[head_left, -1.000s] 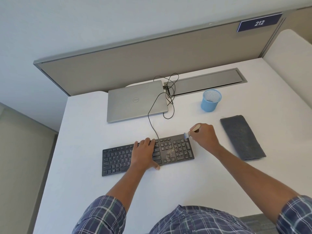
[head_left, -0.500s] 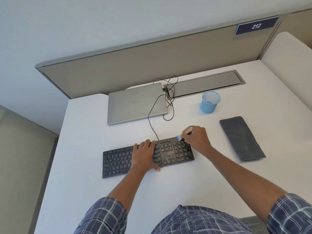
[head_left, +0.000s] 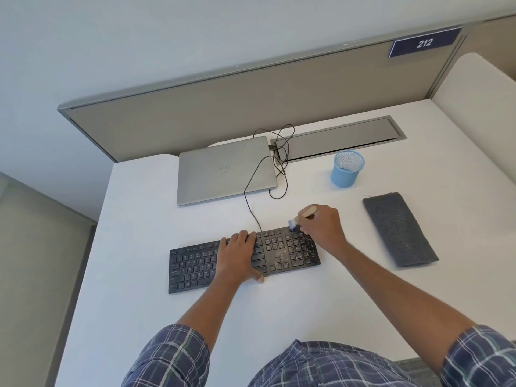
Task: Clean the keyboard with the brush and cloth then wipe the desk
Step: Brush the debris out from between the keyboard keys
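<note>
A black keyboard (head_left: 192,263) lies on the white desk (head_left: 139,219), with pale crumbs scattered over its right-hand keys. My left hand (head_left: 238,256) rests flat on the middle of the keyboard, fingers spread, pressing it down. My right hand (head_left: 324,226) is closed around a small brush (head_left: 303,215) with a light wooden handle; its pale bristles touch the keyboard's top right corner. A folded grey cloth (head_left: 399,229) lies on the desk to the right of my right hand, apart from it.
A closed silver laptop (head_left: 226,170) sits behind the keyboard, and the keyboard's black cable (head_left: 252,208) loops beside it. A blue mesh cup (head_left: 347,169) stands at the back right. A grey cable tray lid (head_left: 335,139) and a partition panel (head_left: 223,107) border the desk's far side.
My right hand has swept the brush left along the keyboard's top right edge, then a little back. My left hand has stayed on the keys.
</note>
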Tool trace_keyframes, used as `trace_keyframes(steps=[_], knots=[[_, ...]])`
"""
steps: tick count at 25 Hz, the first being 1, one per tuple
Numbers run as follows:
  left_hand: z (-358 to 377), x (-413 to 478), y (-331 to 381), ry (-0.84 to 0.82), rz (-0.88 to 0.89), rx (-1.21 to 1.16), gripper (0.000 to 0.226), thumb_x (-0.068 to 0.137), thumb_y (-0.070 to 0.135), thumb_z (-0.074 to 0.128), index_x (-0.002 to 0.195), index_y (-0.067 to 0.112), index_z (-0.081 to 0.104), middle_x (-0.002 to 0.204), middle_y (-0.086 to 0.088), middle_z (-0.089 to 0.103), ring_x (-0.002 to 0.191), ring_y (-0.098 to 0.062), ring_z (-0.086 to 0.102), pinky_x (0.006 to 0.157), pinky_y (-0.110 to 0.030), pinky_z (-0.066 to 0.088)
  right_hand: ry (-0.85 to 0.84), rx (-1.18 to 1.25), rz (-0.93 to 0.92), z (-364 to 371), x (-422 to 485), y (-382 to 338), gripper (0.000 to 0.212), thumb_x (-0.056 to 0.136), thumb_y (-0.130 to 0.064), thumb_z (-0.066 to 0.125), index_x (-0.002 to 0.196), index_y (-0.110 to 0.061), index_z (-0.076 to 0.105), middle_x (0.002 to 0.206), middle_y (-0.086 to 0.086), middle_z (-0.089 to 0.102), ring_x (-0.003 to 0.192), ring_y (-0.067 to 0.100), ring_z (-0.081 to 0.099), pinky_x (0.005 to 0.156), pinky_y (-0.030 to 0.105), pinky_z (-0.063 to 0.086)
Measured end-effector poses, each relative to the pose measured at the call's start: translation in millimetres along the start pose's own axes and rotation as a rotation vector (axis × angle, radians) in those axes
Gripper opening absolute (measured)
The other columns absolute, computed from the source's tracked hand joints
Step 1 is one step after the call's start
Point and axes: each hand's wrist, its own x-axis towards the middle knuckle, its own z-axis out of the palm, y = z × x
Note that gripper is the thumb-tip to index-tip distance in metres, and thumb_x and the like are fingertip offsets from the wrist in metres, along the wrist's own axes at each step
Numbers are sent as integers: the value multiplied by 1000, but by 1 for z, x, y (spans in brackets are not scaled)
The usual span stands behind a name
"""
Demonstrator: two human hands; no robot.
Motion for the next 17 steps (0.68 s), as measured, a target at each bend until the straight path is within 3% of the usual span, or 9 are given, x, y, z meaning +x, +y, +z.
trace_keyframes(steps=[7,12,17], knots=[[0,0,-1,-15,-10,2,140,60,81,86,169,25,18,167,2,30,155,-25,33,129,-60,20,51,-108,57,-16,6,36,7,81,-22,75,79,-26,80,69,-8,76,74,19,75,74,38,63],[0,0,-2,-12,-9,0,140,61,82,85,169,25,17,169,3,29,156,-25,31,130,-64,14,133,-92,74,-29,5,35,10,82,-20,72,78,-26,79,70,-11,76,76,14,74,72,33,60],[-2,-2,-2,-19,-8,-18,140,60,82,85,169,26,18,167,3,29,156,-25,32,130,-64,14,0,-1,-38,12,-7,-3,5,78,-27,84,81,-24,81,69,-13,76,71,12,75,67,28,59]])
